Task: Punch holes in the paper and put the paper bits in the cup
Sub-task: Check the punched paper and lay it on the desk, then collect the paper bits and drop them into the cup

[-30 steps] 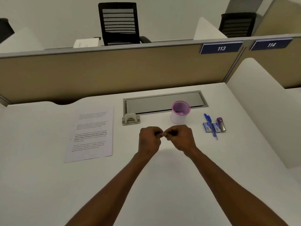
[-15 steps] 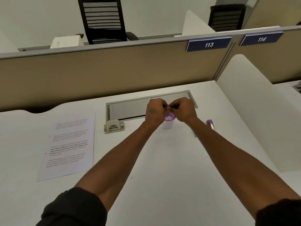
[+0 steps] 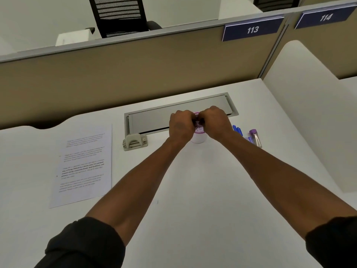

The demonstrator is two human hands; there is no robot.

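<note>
A white cup with a purple rim (image 3: 198, 139) stands on the white desk in front of a grey cable flap. Both my hands hover right over its mouth and hide most of the rim. My left hand (image 3: 180, 125) and my right hand (image 3: 214, 122) meet fingertip to fingertip, pinched shut on small paper bits that I can barely make out. Purple specks show inside the cup between the hands. The printed paper sheet (image 3: 85, 167) lies flat at the left. The beige hole punch (image 3: 135, 142) sits untouched between the sheet and the cup.
Blue pens (image 3: 237, 129) and a purple-capped tube (image 3: 256, 137) lie just right of the cup. The grey cable flap (image 3: 154, 118) is set into the desk behind it. A tan partition (image 3: 135, 70) closes the back and a white divider (image 3: 309, 113) the right side.
Both hands, still pinched together, moved forward from the open desk to above the cup and lowered closer to its mouth. The view has tilted and shifted with my head.
</note>
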